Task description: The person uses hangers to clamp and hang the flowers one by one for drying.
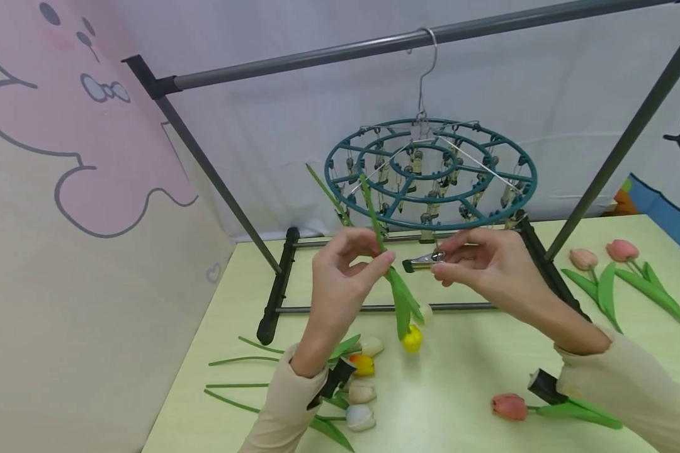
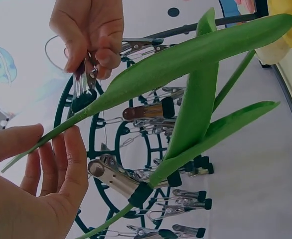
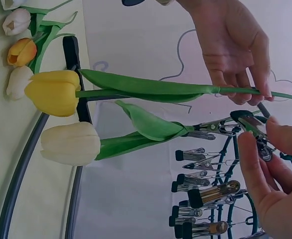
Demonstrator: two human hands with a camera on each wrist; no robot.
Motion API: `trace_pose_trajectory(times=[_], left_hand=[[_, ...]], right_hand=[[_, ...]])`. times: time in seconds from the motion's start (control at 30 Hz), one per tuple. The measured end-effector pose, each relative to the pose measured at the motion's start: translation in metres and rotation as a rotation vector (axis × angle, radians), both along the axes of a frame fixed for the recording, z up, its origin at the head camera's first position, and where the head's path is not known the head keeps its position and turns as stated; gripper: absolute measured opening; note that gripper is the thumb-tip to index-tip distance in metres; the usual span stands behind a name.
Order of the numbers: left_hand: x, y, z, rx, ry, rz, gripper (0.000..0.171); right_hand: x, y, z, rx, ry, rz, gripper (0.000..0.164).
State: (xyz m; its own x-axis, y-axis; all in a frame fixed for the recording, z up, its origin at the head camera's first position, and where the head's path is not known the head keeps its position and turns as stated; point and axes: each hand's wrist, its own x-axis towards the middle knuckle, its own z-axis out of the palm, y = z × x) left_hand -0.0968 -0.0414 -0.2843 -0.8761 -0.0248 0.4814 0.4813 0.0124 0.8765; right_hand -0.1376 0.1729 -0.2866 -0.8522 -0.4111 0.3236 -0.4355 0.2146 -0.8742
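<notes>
A pale yellow-green counter (image 1: 459,371) spreads below the left grip (image 1: 348,270) and right grip (image 1: 487,264), its surface softly gleaming with light. Behind both grips hangs a whitish, faintly creased backdrop (image 1: 260,132). Left of the left grip, a cream wall (image 1: 90,327) bears a large pink cartoon figure (image 1: 102,151) wearing a bow tie. Well right of the right grip is a blue patch (image 1: 671,204).

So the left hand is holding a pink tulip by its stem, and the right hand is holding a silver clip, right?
Not quite: the tulip in the left hand is yellow, not pink, as the right wrist view shows. It is held by its stem, and the right hand is holding a silver clip.
</notes>
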Motion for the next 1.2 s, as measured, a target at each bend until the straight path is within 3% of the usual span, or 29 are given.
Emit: trace_pose_trajectory(times=[0.13, 0.43, 0.8, 1.2], left_hand=[[0.0, -0.002, 0.001, 0.008, -0.001, -0.001, 0.021], [0.0, -0.004, 0.004, 0.015, -0.018, -0.004, 0.023], [-0.009, 0.011, 0.012, -0.069, 0.075, -0.01, 0.022], [-0.009, 0.015, 0.011, -0.127, 0.062, 0.029, 0.021]], right_hand=[[0.002, 0.003, -0.002, -0.043, 0.056, -0.004, 0.016], [0.002, 0.007, -0.003, -0.071, 0.046, 0.009, 0.013], [-0.001, 0.01, -0.006, -0.11, 0.034, 0.068, 0.012], [-0.002, 0.006, -0.008, -0.116, 0.075, 0.068, 0.015]])
